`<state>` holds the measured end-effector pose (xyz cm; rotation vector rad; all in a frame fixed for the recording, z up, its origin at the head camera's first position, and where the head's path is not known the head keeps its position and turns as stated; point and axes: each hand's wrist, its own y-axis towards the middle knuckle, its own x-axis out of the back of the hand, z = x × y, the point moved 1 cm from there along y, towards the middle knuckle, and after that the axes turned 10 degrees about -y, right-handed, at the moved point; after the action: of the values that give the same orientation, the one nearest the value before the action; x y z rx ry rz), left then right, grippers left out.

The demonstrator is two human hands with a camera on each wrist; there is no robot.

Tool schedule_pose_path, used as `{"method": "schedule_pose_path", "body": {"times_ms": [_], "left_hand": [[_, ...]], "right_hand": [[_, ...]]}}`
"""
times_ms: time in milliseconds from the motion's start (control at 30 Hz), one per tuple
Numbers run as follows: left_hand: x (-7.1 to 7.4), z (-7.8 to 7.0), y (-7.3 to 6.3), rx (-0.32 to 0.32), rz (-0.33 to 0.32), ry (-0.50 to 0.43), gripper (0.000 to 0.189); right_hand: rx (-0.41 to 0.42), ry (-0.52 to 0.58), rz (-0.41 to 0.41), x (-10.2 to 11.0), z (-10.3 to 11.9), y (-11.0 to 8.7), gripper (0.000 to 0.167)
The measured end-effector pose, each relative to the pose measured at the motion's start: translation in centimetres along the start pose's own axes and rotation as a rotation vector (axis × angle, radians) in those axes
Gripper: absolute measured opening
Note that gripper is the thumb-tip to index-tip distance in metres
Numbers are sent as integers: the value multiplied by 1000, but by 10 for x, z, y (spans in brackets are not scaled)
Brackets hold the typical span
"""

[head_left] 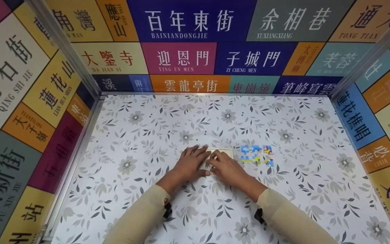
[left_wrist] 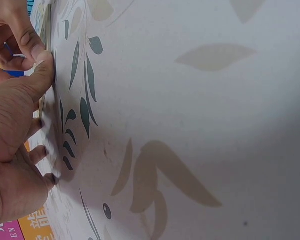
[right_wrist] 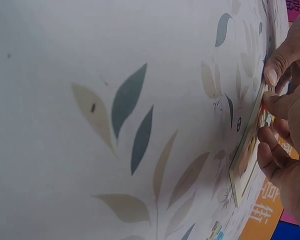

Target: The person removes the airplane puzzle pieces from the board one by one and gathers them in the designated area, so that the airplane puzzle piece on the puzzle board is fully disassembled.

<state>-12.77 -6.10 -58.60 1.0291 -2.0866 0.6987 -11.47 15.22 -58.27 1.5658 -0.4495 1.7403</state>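
Left hand (head_left: 194,163) lay spread left of the tray (head_left: 229,151), right hand (head_left: 227,168) bent over it, couldn't tell its grip. Imo bracing, then pressing lightly was key.

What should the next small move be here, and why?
Perhaps the right hand should press down where it now works in the shallow tray, seating any piece there. Its bent fingers are over the tray, the left hand is at the tray's left side, perhaps steadying it, and puzzle pieces lie outside, to the right. Whether the right fingers pinch anything is hidden.
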Motion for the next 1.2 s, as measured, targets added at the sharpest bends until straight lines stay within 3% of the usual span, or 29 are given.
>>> {"method": "schedule_pose_path", "body": {"times_ms": [467,767,900,1200], "left_hand": [[1,1,-1,-19,-13,-2,82],[1,0,0,-8,-11,-1,81],[0,0,1,-15,-15,13,82],[0,2,0,-25,-10,26,83]], "right_hand": [[101,-47,-11,1,-2,3,23],[118,-54,-30,1,-5,4,32],[106,-41,-52,1,-7,2,35],[-11,80,-30,8,-11,-5,32]]}}
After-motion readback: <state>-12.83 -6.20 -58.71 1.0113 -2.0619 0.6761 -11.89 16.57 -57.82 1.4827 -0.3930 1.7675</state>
